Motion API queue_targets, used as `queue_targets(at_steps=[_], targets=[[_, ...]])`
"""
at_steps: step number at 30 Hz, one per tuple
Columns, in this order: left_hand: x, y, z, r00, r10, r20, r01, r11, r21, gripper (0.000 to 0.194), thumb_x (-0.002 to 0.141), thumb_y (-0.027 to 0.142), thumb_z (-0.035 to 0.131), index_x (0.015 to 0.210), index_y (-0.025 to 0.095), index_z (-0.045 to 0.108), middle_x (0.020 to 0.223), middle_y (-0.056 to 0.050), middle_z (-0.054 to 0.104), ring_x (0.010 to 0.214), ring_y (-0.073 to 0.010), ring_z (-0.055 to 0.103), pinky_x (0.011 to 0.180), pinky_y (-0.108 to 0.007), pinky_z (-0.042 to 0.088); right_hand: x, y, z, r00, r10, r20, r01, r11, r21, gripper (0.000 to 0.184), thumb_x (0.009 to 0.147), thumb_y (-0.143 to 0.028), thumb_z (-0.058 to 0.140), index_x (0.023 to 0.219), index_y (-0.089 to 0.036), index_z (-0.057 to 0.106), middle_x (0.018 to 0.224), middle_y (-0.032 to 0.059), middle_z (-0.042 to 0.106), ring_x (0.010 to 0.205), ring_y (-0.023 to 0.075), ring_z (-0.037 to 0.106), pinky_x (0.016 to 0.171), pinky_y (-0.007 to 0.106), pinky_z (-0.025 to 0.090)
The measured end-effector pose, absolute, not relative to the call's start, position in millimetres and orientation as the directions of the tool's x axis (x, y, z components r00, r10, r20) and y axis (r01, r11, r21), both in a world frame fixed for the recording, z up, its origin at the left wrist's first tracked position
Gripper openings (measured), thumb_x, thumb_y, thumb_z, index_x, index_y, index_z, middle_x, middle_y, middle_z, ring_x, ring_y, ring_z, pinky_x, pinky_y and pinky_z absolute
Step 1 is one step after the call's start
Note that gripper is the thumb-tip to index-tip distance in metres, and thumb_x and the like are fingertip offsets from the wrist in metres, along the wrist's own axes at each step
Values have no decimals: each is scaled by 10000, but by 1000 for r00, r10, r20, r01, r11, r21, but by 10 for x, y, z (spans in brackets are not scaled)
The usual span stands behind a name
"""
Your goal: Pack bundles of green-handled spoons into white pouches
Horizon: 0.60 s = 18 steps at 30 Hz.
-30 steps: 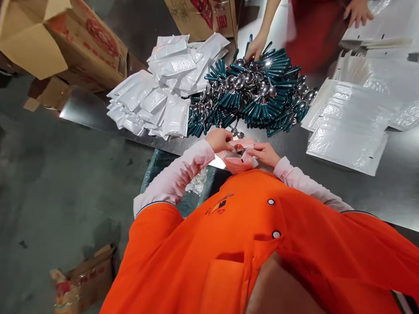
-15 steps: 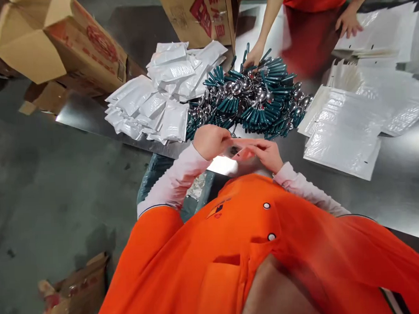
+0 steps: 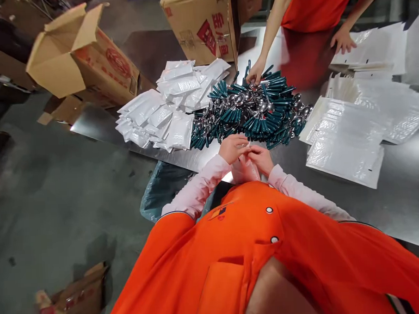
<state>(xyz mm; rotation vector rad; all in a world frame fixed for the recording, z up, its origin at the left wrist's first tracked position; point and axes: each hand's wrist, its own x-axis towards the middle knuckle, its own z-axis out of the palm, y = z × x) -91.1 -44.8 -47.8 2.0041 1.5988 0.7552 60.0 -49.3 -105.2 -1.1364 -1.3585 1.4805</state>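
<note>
My left hand [image 3: 232, 148] and my right hand [image 3: 261, 158] are pressed together close to my chest, both closed on the top of a clear plastic pouch [image 3: 244, 170] that hangs between them. What lies inside the pouch is hidden. Just beyond my hands a big pile of spoons with teal handles [image 3: 252, 109] covers the steel table [image 3: 399, 199]. To the left of the spoons lies a heap of filled white pouches [image 3: 165, 108].
Flat empty bubble pouches [image 3: 347, 141] are stacked at the right. Another person in red stands across the table, one hand [image 3: 254, 74] on the spoons, the other [image 3: 341, 39] on pouches. Cardboard boxes [image 3: 83, 60] [image 3: 203, 23] stand behind; a dark bag [image 3: 162, 187] hangs by the table edge.
My hands have drawn closer together and the pouch now hangs below them instead of lying open between my fingers. The view has shifted slightly; the other person's hand stays on the spoons.
</note>
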Motion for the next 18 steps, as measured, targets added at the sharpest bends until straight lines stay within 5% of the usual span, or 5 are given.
queue_targets(at_steps=[2,5,8,10,18], targets=[[-968,-462,-519,151,985,83,646,-162,746,60,809,204,765,845,169,798,1040,-97,778,1013,-187,710,969,-342,545,614,-485,-1051,-313,946,-87,27,-82,-996,240,663,-432,654,756,-212,679,814,26,684,836,214,606,875,387,493],[-1238,-516,-529,-75,997,10,554,33,832,247,877,392,699,893,160,783,999,-90,775,928,-163,704,854,-325,563,639,-446,-1073,-346,934,-88,88,-61,-994,318,711,-513,658,805,-210,651,834,37,684,821,213,596,857,384,498],[-1746,-631,-544,-446,894,-41,485,279,829,596,971,656,392,1034,181,746,791,-47,733,803,-143,657,711,-341,527,687,-390,-1121,-325,941,-96,205,-29,-978,402,749,-618,619,735,-218,594,767,33,646,781,208,566,800,366,498],[-2102,-795,-585,-544,837,-60,485,371,792,696,979,696,233,1004,221,741,609,-21,644,799,-161,640,697,-374,497,727,-362,-1154,-333,936,-114,256,-26,-966,454,767,-669,590,682,-224,558,710,22,612,756,204,555,767,355,495],[-2436,-1964,-869,-490,846,-210,667,519,534,298,833,477,557,753,251,735,456,0,520,520,-197,586,598,-414,488,813,-337,-1235,-353,915,-198,105,-171,-980,553,662,-734,696,861,-219,659,853,68,740,827,246,654,779,391,546]])
